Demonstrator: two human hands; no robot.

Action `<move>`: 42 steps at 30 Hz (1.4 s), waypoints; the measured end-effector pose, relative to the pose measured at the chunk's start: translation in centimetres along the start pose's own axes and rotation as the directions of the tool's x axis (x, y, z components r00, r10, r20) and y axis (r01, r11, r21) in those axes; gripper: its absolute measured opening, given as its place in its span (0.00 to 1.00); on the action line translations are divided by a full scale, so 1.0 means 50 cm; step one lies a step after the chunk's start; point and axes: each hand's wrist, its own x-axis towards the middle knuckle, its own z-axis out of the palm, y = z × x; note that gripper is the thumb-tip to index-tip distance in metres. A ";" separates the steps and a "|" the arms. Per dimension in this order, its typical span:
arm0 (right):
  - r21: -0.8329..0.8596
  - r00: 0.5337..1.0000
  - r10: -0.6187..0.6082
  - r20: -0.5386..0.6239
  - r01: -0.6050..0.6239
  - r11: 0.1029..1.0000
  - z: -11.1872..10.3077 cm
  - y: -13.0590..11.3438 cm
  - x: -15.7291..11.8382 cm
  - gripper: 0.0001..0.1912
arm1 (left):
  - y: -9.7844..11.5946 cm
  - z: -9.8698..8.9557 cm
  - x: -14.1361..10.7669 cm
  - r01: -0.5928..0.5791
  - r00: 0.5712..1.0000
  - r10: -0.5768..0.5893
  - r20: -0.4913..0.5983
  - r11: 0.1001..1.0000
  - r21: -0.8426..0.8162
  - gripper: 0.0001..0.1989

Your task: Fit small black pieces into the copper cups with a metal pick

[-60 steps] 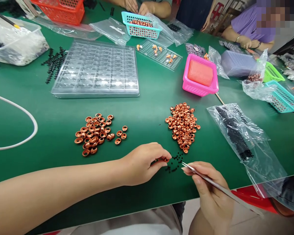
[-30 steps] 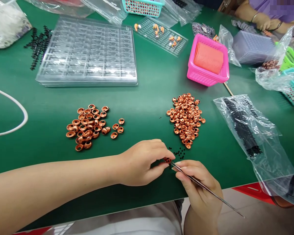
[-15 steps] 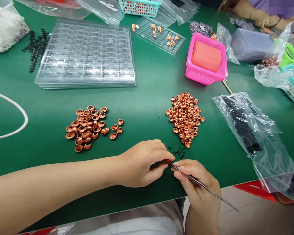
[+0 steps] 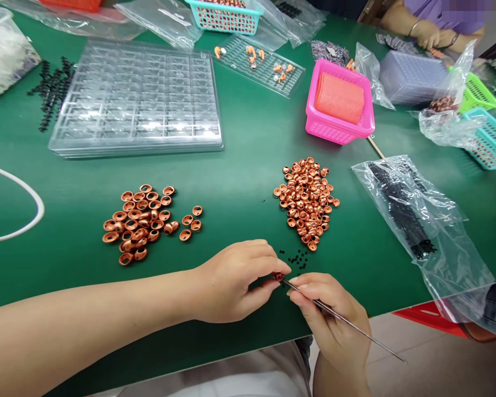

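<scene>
Between thumb and fingertips, my left hand pinches a small copper-coloured ring piece. My right hand grips a thin metal rod like a pen, its tip at the copper piece. Several tiny black parts lie on the green table just beyond my fingertips. Farther off is a heap of small copper pieces. On the left, a looser group of larger copper rings rests near my left forearm.
Stacked clear trays stand at the back left beside black parts. A pink basket holds a red-orange block. Plastic bags lie on the right. A person's hands rest at the far right.
The whole view has shifted slightly, so table items appear a little farther left and most a little lower. Both hands keep their hold on the copper piece and rod.
</scene>
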 end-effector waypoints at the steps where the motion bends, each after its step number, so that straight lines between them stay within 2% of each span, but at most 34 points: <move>1: -0.004 1.000 -0.006 -0.006 0.006 1.000 0.000 0.000 0.000 0.14 | 0.001 0.000 0.000 0.001 1.000 -0.001 -0.001 1.000 0.000 0.11; 11: -0.126 0.994 -0.098 -0.042 0.092 0.988 0.006 0.001 -0.010 0.17 | -0.003 0.002 -0.007 0.046 0.999 -0.046 -0.017 0.999 -0.010 0.08; 19: -0.232 0.986 -0.164 -0.008 0.158 0.960 0.007 0.005 -0.016 0.15 | -0.002 0.002 -0.004 0.072 0.997 -0.072 -0.012 0.997 0.000 0.06; 42: -0.235 0.987 -0.157 0.029 0.159 0.959 0.005 0.003 -0.014 0.16 | -0.003 0.000 -0.005 0.086 0.996 -0.086 -0.003 0.996 -0.020 0.06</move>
